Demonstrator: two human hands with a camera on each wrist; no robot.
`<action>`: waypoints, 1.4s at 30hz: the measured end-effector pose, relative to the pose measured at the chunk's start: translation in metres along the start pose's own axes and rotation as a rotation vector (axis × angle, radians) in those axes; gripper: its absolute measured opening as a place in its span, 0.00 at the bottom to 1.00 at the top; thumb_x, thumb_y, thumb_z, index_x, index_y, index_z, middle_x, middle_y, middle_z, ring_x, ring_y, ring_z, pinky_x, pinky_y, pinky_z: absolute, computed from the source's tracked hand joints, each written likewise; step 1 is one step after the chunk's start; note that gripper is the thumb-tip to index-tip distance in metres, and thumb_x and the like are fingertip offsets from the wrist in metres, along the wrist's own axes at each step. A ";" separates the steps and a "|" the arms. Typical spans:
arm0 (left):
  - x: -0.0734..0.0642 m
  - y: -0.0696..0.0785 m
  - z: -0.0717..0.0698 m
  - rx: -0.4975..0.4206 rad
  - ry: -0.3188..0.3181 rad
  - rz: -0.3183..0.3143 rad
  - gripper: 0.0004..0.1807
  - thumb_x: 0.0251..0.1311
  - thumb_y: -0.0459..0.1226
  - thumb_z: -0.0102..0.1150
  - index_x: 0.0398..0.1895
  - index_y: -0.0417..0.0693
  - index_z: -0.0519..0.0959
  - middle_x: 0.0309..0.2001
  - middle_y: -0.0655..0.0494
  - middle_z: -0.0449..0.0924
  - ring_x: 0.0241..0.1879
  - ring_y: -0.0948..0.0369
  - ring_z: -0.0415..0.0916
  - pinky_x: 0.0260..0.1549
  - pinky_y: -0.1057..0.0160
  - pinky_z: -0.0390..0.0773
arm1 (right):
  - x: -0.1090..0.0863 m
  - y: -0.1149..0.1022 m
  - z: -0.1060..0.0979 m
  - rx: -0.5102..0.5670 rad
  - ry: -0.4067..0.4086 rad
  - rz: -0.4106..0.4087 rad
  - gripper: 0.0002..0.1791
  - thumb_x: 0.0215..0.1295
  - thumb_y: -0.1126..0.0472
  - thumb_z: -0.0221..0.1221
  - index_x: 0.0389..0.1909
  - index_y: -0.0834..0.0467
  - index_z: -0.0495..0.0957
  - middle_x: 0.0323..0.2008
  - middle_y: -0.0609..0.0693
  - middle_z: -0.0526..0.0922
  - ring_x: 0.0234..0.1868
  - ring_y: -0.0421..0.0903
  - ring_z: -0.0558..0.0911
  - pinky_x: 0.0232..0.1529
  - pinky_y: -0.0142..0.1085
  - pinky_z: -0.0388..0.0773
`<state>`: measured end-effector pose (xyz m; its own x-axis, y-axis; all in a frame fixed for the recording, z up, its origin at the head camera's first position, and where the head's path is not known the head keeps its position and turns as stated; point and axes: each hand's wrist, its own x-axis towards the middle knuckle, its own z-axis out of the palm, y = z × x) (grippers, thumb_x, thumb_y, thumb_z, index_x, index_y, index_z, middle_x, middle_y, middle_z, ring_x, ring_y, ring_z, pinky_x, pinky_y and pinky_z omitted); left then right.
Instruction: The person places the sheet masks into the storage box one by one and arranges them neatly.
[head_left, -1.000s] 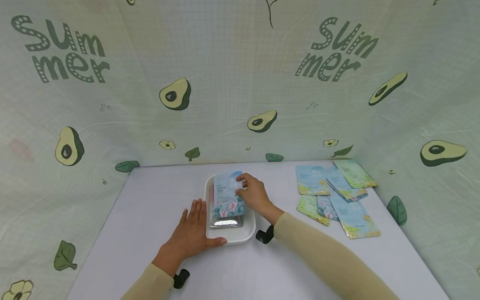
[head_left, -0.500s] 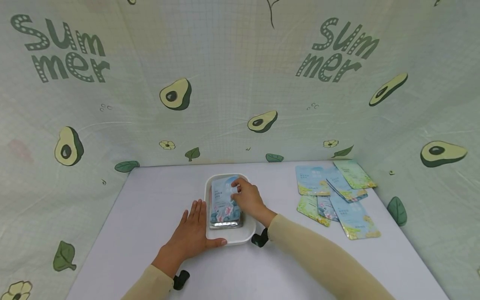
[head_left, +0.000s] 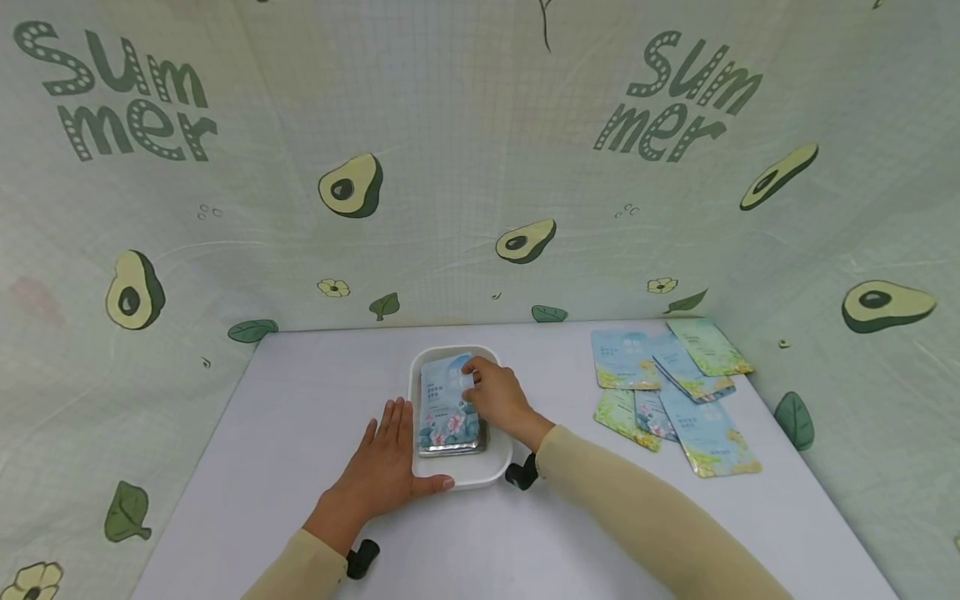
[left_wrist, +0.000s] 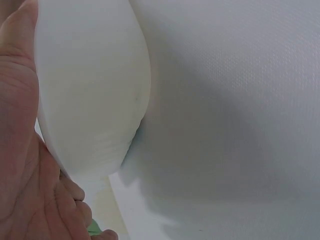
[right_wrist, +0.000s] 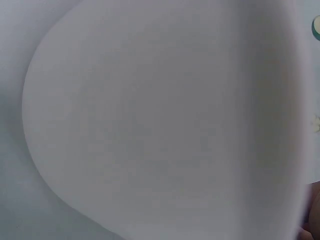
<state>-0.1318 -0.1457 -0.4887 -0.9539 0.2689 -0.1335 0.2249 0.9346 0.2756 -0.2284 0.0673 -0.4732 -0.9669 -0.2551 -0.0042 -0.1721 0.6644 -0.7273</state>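
Observation:
A white oval-cornered tray (head_left: 480,473) stands on the table with a stack of flat packets in it. On top lies a light blue face mask packet (head_left: 444,404) with pink flowers, over silvery packets whose lower edge shows. My right hand (head_left: 504,398) pinches its upper right edge between thumb and fingers. Flat against the tray's left side rests my left hand (head_left: 382,468), fingers straight and thumb along the near rim. The left wrist view shows this palm (left_wrist: 30,150) beside the tray's outer wall (left_wrist: 95,90). In the right wrist view, the tray wall (right_wrist: 140,125) hides nearly everything.
Several blue and green face mask packets (head_left: 705,433) lie overlapping in a loose spread on the right of the white table (head_left: 315,392). Behind the table hangs a cloth (head_left: 442,167) printed with avocados and lettering.
My right hand has moved the blue packet down and slightly left, squaring it over the stack; in the last half second it shifted only slightly. My left hand has stayed put.

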 end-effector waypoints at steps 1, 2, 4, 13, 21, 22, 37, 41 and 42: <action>0.000 0.000 0.000 0.001 0.002 0.000 0.78 0.50 0.80 0.59 0.83 0.28 0.45 0.84 0.33 0.45 0.84 0.38 0.41 0.79 0.33 0.51 | 0.000 0.000 0.000 0.006 0.000 -0.001 0.18 0.71 0.65 0.67 0.60 0.59 0.80 0.52 0.59 0.86 0.49 0.52 0.86 0.48 0.46 0.89; 0.000 -0.001 0.001 0.003 0.002 0.000 0.78 0.50 0.81 0.59 0.83 0.28 0.45 0.84 0.33 0.45 0.84 0.38 0.41 0.79 0.33 0.51 | 0.000 0.000 -0.001 0.011 -0.002 -0.002 0.19 0.71 0.65 0.67 0.60 0.60 0.79 0.52 0.59 0.86 0.49 0.52 0.86 0.48 0.46 0.89; 0.001 -0.001 0.001 0.003 0.001 -0.001 0.78 0.50 0.81 0.59 0.83 0.29 0.45 0.84 0.33 0.45 0.84 0.38 0.41 0.79 0.33 0.51 | 0.000 0.000 -0.001 0.010 -0.001 0.000 0.19 0.71 0.65 0.66 0.60 0.60 0.79 0.52 0.59 0.86 0.48 0.51 0.85 0.49 0.46 0.88; 0.001 -0.001 0.003 -0.007 0.007 0.000 0.78 0.50 0.80 0.60 0.83 0.29 0.45 0.84 0.33 0.45 0.84 0.38 0.41 0.79 0.33 0.51 | 0.000 0.000 -0.001 0.003 0.003 -0.003 0.19 0.71 0.65 0.66 0.60 0.59 0.79 0.51 0.58 0.86 0.49 0.51 0.85 0.49 0.45 0.88; 0.000 -0.001 0.002 -0.003 0.000 0.002 0.78 0.50 0.80 0.60 0.83 0.28 0.44 0.84 0.33 0.44 0.84 0.38 0.41 0.79 0.33 0.52 | 0.000 0.001 -0.002 0.006 -0.004 -0.005 0.20 0.71 0.65 0.66 0.62 0.60 0.78 0.51 0.58 0.85 0.49 0.50 0.86 0.47 0.43 0.89; 0.000 -0.001 0.002 -0.008 0.002 0.004 0.78 0.51 0.80 0.60 0.83 0.28 0.44 0.84 0.32 0.44 0.84 0.38 0.41 0.79 0.33 0.52 | 0.000 0.001 -0.002 0.007 -0.005 -0.002 0.21 0.71 0.65 0.66 0.63 0.61 0.78 0.52 0.59 0.86 0.49 0.51 0.87 0.46 0.43 0.89; 0.000 0.001 0.001 -0.030 -0.007 -0.007 0.78 0.50 0.78 0.62 0.83 0.28 0.44 0.84 0.32 0.44 0.84 0.38 0.41 0.79 0.33 0.51 | -0.004 0.003 -0.014 -0.037 0.059 0.025 0.23 0.72 0.60 0.67 0.65 0.60 0.79 0.51 0.58 0.90 0.51 0.55 0.89 0.48 0.47 0.89; 0.000 0.002 0.000 -0.028 0.001 -0.008 0.77 0.50 0.77 0.64 0.83 0.28 0.45 0.84 0.32 0.45 0.84 0.37 0.41 0.79 0.33 0.52 | -0.004 0.007 -0.025 -0.040 0.126 0.009 0.20 0.74 0.58 0.65 0.62 0.60 0.81 0.48 0.56 0.90 0.49 0.54 0.90 0.47 0.46 0.89; 0.000 0.002 0.000 -0.026 0.003 -0.007 0.77 0.50 0.78 0.64 0.83 0.28 0.45 0.84 0.32 0.45 0.84 0.37 0.41 0.79 0.33 0.52 | -0.005 0.008 -0.029 -0.036 0.145 0.000 0.19 0.74 0.57 0.65 0.61 0.60 0.81 0.48 0.56 0.90 0.49 0.54 0.90 0.47 0.46 0.89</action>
<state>-0.1312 -0.1439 -0.4877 -0.9562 0.2611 -0.1324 0.2127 0.9303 0.2989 -0.2307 0.0941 -0.4596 -0.9836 -0.1523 0.0967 -0.1759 0.6900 -0.7021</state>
